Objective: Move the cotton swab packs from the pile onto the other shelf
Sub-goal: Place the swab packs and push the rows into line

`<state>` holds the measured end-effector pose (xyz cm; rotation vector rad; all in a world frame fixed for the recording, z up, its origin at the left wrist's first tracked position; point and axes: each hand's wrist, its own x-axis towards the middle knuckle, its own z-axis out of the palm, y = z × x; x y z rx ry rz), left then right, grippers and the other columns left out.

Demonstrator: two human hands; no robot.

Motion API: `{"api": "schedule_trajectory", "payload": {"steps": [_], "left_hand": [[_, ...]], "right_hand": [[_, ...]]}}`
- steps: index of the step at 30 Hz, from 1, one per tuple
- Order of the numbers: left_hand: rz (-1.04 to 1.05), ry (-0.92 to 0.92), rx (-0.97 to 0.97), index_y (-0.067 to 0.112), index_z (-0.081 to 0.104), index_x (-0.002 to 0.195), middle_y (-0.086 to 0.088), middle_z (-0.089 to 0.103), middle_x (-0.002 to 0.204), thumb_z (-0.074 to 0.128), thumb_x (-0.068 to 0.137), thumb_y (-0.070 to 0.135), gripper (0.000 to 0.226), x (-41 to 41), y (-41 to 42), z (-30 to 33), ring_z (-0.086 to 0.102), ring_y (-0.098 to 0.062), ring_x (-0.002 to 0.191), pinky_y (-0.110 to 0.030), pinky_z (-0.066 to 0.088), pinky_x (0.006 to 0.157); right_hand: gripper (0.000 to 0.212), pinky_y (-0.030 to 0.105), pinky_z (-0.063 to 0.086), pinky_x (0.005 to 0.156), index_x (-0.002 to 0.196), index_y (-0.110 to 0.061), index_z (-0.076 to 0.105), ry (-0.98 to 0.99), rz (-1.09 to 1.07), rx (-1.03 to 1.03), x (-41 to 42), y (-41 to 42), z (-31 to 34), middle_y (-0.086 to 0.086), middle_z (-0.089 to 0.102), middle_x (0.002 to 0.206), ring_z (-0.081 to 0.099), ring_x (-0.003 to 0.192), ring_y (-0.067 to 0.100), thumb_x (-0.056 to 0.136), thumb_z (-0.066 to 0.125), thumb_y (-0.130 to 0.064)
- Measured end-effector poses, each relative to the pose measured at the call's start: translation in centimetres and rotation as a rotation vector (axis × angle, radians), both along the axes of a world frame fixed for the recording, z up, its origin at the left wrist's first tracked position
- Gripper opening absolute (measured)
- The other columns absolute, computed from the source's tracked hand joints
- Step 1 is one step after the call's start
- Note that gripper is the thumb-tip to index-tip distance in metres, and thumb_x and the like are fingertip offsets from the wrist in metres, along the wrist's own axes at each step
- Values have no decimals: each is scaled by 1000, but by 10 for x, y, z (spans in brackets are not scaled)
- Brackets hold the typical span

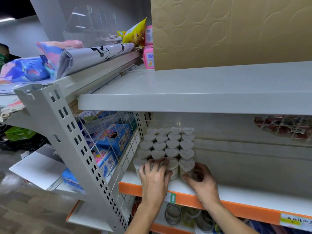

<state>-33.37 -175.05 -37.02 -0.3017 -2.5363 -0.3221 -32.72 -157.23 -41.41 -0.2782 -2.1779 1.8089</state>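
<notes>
Heart-shaped cotton swab packs [170, 146] stand in tight rows at the left end of the orange-edged shelf [236, 193], against a wire mesh divider [116, 149]. The left hand [154, 176] lies over the front packs, fingers curled round one. The right hand [200, 179] pinches the front right pack [186, 166]. A cardboard box [228, 31] sits on the grey shelf [194, 92] above

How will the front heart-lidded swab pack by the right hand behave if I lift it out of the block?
The front pack looks like a clear rigid tub, so probably stiff and light. Taller than wide, it may tip if nudged. Its smooth wall could slip in the right hand; packed neighbours may shift.
</notes>
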Motion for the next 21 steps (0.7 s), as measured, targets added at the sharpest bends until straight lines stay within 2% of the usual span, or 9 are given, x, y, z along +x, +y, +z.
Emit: {"api": "schedule_trajectory", "payload": {"steps": [4, 6, 10, 12, 14, 15, 17, 19, 21], "left_hand": [[-19, 5, 9, 29, 68, 116, 7, 67, 110, 80, 75, 39, 44, -1, -1, 0, 52, -22, 106, -42, 39, 93], [-35, -10, 24, 30, 69, 117, 9, 68, 111, 83, 70, 39, 49, -1, -1, 3, 52, -20, 106, -37, 32, 90], [-67, -50, 42, 31, 68, 120, 12, 67, 116, 86, 65, 40, 58, -1, 0, 5, 58, -21, 106, -35, 30, 89], [-81, -59, 39, 31, 67, 122, 11, 66, 119, 86, 64, 41, 61, 0, -1, 5, 58, -21, 108, -36, 32, 90], [-88, -77, 13, 30, 65, 126, 9, 65, 124, 86, 62, 44, 69, 2, -2, 6, 59, -23, 111, -41, 42, 91], [-96, -79, 7, 29, 64, 128, 8, 63, 126, 84, 63, 46, 70, 3, -2, 6, 57, -24, 115, -43, 45, 91], [-113, -63, 32, 27, 60, 131, 7, 60, 128, 70, 71, 49, 65, 8, 1, 7, 47, -20, 121, -43, 39, 96], [-128, -53, 83, 27, 56, 132, 7, 58, 126, 58, 76, 43, 58, 16, 9, 6, 42, -17, 122, -38, 29, 100], [-148, -71, 138, 28, 55, 127, 6, 56, 121, 53, 76, 34, 51, 25, 19, 6, 43, -17, 117, -36, 30, 99]], "right_hand": [[48, 6, 48, 73, 107, -40, 62, -33, -5, -6, 1, -1, 2, -25, 72, 97, 63, 92, -15, 70, 90, -26], [48, 5, 48, 71, 105, -39, 63, -36, -15, -12, 0, -3, 3, -27, 72, 95, 64, 91, -16, 68, 91, -23], [52, 1, 46, 71, 104, -41, 63, -36, -6, -19, -1, -3, 2, -26, 72, 95, 63, 92, -17, 68, 91, -16], [57, 0, 45, 73, 109, -41, 61, -39, 24, -13, 0, -2, 3, -26, 71, 97, 63, 92, -17, 69, 90, -13], [62, 1, 45, 75, 115, -39, 59, -43, 51, 2, 2, -1, 3, -25, 71, 100, 63, 94, -17, 69, 89, -10], [65, 2, 45, 76, 117, -38, 58, -44, 60, 20, 3, 0, 4, -23, 70, 103, 64, 95, -15, 68, 89, -9], [69, 6, 46, 80, 122, -35, 56, -56, 79, 50, 3, 3, 6, -18, 69, 110, 65, 101, -6, 67, 88, -9], [72, 12, 46, 84, 128, -31, 54, -89, 85, 60, 4, 8, 9, -14, 65, 114, 62, 107, 4, 67, 87, -12], [75, 18, 43, 91, 134, -28, 51, -126, 70, 56, 6, 16, 10, -11, 60, 121, 58, 113, 8, 69, 85, -14]]}}
